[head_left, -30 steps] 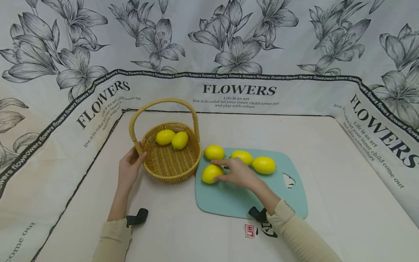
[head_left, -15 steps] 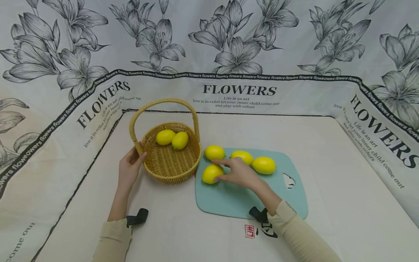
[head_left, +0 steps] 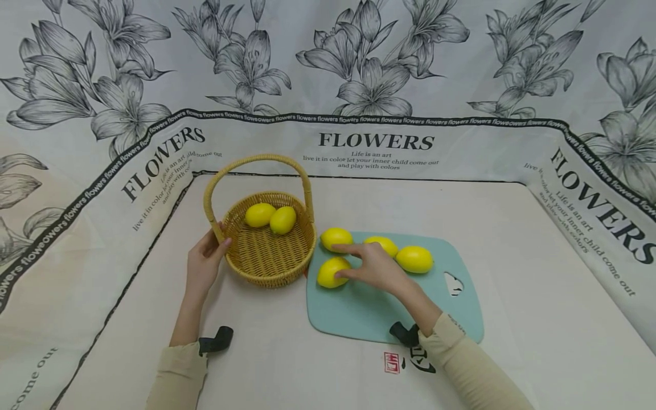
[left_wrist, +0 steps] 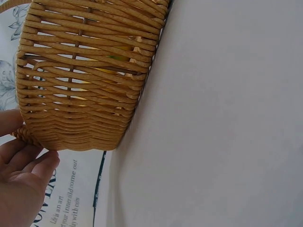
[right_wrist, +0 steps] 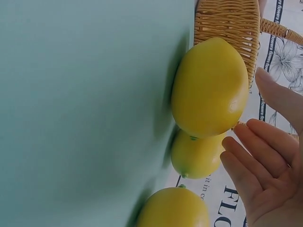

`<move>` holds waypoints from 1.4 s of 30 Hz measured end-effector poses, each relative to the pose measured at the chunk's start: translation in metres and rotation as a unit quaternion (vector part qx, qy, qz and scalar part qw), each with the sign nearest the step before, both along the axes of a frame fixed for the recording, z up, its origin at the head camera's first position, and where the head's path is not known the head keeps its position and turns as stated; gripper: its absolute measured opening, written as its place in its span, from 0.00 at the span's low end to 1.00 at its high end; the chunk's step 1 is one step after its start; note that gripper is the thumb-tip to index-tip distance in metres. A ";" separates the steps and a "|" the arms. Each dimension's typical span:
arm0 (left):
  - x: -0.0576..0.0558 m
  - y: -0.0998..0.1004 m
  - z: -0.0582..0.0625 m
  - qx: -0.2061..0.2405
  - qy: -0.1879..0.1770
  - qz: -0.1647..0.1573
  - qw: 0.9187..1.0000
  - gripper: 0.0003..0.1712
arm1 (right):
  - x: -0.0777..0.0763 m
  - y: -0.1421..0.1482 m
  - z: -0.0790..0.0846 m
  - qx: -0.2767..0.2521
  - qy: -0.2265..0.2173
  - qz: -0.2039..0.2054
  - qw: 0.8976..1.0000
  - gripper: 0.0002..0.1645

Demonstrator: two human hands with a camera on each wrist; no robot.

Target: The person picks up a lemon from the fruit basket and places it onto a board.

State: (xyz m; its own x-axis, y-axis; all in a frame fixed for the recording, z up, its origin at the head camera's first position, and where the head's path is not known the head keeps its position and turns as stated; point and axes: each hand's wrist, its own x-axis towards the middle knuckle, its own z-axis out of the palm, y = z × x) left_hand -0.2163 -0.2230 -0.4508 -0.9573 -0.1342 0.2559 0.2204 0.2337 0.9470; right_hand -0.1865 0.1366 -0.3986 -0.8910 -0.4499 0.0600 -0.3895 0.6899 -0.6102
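My left hand [head_left: 201,267] grips the wicker basket [head_left: 271,280] where its arched handle meets the rim; in the left wrist view the fingers [left_wrist: 45,168] reach round that rim. Two lemons [head_left: 260,214] lie inside the basket. To its right is a light blue cutting board [head_left: 353,319] with several lemons on it. My right hand [head_left: 378,267] is spread over the board beside the nearest lemon [head_left: 328,273]. In the right wrist view, a gap shows between its relaxed fingers and this lemon [right_wrist: 210,87], which rests on the board.
Behind the near lemon lies another lemon [head_left: 335,238], and two more, one of them a lemon [head_left: 414,259] near the handle hole, sit to the right. A white floral cloth [head_left: 376,142] covers the table and rises at the back. Dark wrist mounts [head_left: 217,340] jut from the sleeves.
My right hand has lifted slightly off the near lemon, its index finger and thumb rising a little. The left hand and basket stay put.
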 end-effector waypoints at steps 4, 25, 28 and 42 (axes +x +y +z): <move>0.000 -0.001 0.000 -0.001 0.003 -0.004 1.000 0.32 | -0.002 -0.002 0.001 -0.008 0.010 0.000 1.000 0.36; 0.000 0.000 0.003 0.014 0.000 -0.017 1.000 0.30 | -0.015 -0.017 0.008 -0.070 0.032 -0.003 0.997 0.34; 0.001 0.000 0.004 0.011 -0.001 -0.013 1.000 0.30 | -0.017 -0.019 0.009 -0.075 0.038 0.003 0.996 0.34; 0.002 0.001 0.004 0.021 -0.006 -0.011 1.000 0.30 | -0.024 -0.036 0.014 -0.095 0.071 0.019 0.993 0.32</move>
